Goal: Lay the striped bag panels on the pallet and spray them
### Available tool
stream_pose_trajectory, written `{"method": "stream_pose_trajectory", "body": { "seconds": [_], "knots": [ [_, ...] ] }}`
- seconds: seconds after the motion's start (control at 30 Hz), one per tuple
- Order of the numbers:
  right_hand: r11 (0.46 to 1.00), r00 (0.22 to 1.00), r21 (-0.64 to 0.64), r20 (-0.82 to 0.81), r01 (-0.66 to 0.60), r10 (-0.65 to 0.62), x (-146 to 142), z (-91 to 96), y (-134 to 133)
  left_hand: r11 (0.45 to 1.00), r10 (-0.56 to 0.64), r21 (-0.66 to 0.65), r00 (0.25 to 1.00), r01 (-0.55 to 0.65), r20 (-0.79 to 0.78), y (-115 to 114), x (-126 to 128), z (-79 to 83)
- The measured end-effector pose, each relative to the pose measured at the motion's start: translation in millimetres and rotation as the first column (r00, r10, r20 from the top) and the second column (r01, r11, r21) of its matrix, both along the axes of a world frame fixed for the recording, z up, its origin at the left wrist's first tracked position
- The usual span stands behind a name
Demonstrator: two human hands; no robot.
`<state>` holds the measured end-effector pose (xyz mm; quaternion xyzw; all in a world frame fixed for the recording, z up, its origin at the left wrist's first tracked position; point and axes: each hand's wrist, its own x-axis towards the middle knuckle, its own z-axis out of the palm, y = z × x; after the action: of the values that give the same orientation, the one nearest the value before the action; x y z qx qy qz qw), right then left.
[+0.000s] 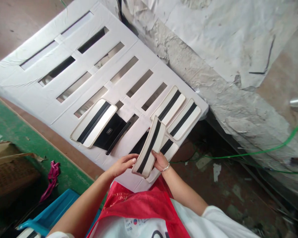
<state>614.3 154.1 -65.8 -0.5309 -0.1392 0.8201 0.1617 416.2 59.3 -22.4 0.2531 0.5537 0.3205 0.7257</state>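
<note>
My right hand (161, 161), with a bracelet at its wrist, grips the right edge of a white panel with a black stripe (150, 145), thumb on top. The panel is held tilted above the white slotted board (99, 72). At the panel's lower left edge is my left hand (124, 164), its fingers stretched out and their tips at the edge. Another striped panel (94, 122) lies to the left, a black piece with a small label (110, 131) extending from it. Two similar panels (169, 104) (184, 119) rest at the board's right end; one more (169, 148) is partly hidden under the held one.
A wall covered in crumpled paper (188, 49) runs along the right, with a green cable (258, 152) in front. On the left are a green surface (39, 138), a cardboard box (10, 175), a pink strip (52, 177) and a blue crate (54, 210).
</note>
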Motion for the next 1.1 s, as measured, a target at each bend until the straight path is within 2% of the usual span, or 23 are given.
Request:
{"method": "stream_pose_trajectory", "body": {
  "seconds": [0.07, 0.17, 0.3, 0.43, 0.53, 0.63, 0.73, 0.8, 0.93, 1.0, 1.1],
  "knots": [
    [1.0, 1.0, 0.011, -0.016, -0.001, 0.002, -9.6, -13.5, 8.0, 0.999, 0.048, -0.016, 0.998, -0.049, -0.031, 2.5, -4.5, -5.3],
    [0.999, 0.998, 0.033, -0.055, -0.035, 0.037, -22.9, -22.6, 6.9, 1.0, 0.016, 0.01, 0.983, -0.015, -0.185, 1.7, -7.1, -12.9],
    [0.981, 0.988, 0.126, -0.034, -0.146, 0.151, -31.7, -19.8, 5.6, 1.0, 0.017, 0.026, 0.887, -0.006, -0.462, -4.5, -6.7, -14.1],
    [0.929, 0.959, 0.239, 0.033, -0.281, 0.282, -31.0, -17.3, 21.8, 0.998, 0.045, 0.066, 0.811, -0.008, -0.584, 0.4, -7.8, -10.8],
    [0.941, 0.97, 0.237, 0.047, -0.243, 0.239, -24.4, -21.4, 29.7, 0.996, 0.022, 0.084, 0.803, 0.034, -0.595, 12.4, -4.1, -20.1],
    [0.979, 0.988, 0.135, 0.053, -0.15, 0.144, -14.6, -27.3, 26.0, 0.99, -0.098, 0.024, 0.783, 0.142, -0.615, 21.2, 1.0, -38.6],
    [0.99, 0.99, 0.017, 0.03, -0.138, 0.137, -10.3, -29.7, 17.0, 0.976, -0.196, -0.051, 0.756, 0.21, -0.624, 18.2, -1.5, -50.3],
    [0.984, 0.984, -0.034, -0.045, -0.174, 0.173, -14.4, -29.9, 11.3, 0.982, -0.176, -0.058, 0.77, 0.178, -0.614, 9.6, -10.1, -50.2],
    [0.971, 0.959, -0.081, -0.197, -0.225, 0.206, -32.0, -32.6, 3.5, 0.998, -0.021, -0.062, 0.837, -0.016, -0.548, -7.9, -33.7, -42.9],
    [0.979, 0.963, -0.091, -0.218, -0.182, 0.159, -35.8, -34.9, 1.9, 0.993, 0.014, -0.091, 0.847, -0.073, -0.532, -8.0, -38.2, -42.4],
    [0.997, 0.981, -0.074, -0.196, -0.026, 0.011, -25.3, -37.2, -1.3, 0.997, -0.034, -0.081, 0.857, -0.009, -0.515, 4.2, -26.7, -48.0]
  ]
}}
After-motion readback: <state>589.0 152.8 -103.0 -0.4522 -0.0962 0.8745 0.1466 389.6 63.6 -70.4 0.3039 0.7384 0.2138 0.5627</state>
